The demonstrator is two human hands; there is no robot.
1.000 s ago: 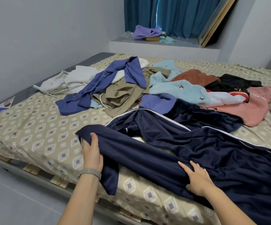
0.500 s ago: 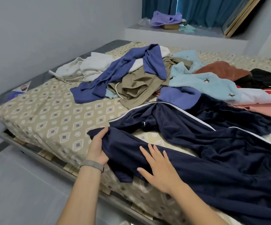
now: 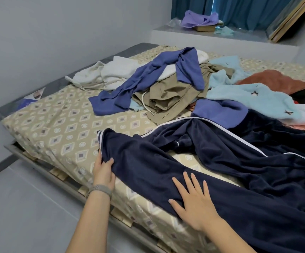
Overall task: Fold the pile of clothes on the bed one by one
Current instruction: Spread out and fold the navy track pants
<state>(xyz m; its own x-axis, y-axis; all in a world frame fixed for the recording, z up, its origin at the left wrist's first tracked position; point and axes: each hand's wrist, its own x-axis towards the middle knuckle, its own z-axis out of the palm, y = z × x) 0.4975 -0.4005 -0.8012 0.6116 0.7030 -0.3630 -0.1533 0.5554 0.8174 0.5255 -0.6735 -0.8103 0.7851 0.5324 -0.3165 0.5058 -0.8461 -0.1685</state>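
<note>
Clothes (image 3: 168, 92) lie in a loose heap at twelve o'clock on the bed (image 3: 53, 128), none visibly folded. Navy trousers (image 3: 230, 161) are spread at the near edge: left hand (image 3: 103, 170) pinches one leg's cuff, right hand (image 3: 193, 203) presses flat, fingers spread. Folding seems barely begun.
</note>
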